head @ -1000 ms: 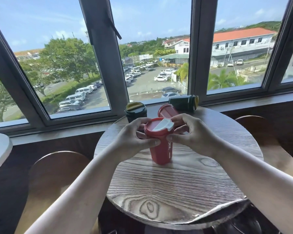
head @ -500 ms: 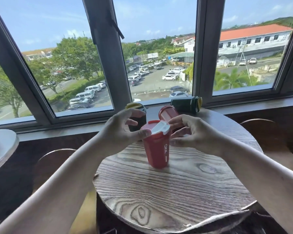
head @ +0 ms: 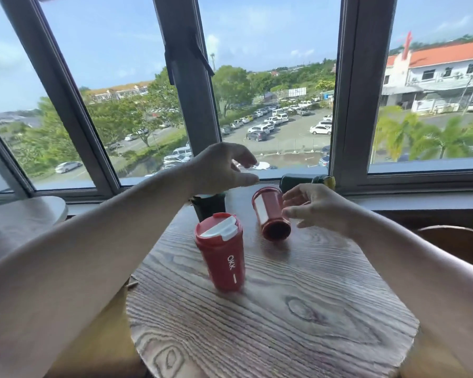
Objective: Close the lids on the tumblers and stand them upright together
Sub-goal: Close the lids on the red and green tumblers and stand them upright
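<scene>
Noted: upright red tumbler (head: 219,251) at frame centre on table (head: 284,309) (white lid flap down) | second red tumbler (head: 271,212) lying upper centre | left hand (head: 221,169) held open, empty | right hand (head: 316,207) spread beside it, contact unclear

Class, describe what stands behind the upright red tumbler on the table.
A dark green tumbler stands just behind the upright red tumbler. The left hand hides most of its top, so its lid state is unclear.
</scene>
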Motion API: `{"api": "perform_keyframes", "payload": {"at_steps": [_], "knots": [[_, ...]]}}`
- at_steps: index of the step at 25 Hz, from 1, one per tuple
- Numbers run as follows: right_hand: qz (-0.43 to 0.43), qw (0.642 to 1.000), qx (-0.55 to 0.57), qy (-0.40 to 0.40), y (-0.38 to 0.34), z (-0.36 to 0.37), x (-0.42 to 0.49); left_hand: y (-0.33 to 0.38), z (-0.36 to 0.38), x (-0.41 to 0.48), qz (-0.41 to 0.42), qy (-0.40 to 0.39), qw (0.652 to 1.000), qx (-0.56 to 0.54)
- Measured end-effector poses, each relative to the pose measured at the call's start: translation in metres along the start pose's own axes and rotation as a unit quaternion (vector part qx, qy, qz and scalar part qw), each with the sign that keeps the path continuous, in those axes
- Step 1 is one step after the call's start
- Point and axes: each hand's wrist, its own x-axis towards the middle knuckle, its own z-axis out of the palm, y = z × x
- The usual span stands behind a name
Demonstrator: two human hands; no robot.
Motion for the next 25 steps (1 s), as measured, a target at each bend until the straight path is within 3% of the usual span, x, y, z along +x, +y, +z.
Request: {"api": "perform_keyframes", "payload": {"at_steps": [7, 19, 25], "knots": [[0.054, 0.998, 0.036, -0.011, 0.021, -0.018, 0.05, 0.0, 0.032, 0.049, -0.102, -0.093, 0.989, 0.062], [0.126, 0.987, 0.073, -0.065, 0.042, -0.013, 0.104, -0.021, 0.077, 0.119, -0.166, -0.265, 0.938, 0.146], [0.139, 0.978, 0.099, -0.122, 0.044, -0.017, 0.122, -0.04, 0.076, 0.13, -0.197, -0.288, 0.934, 0.076]]}}
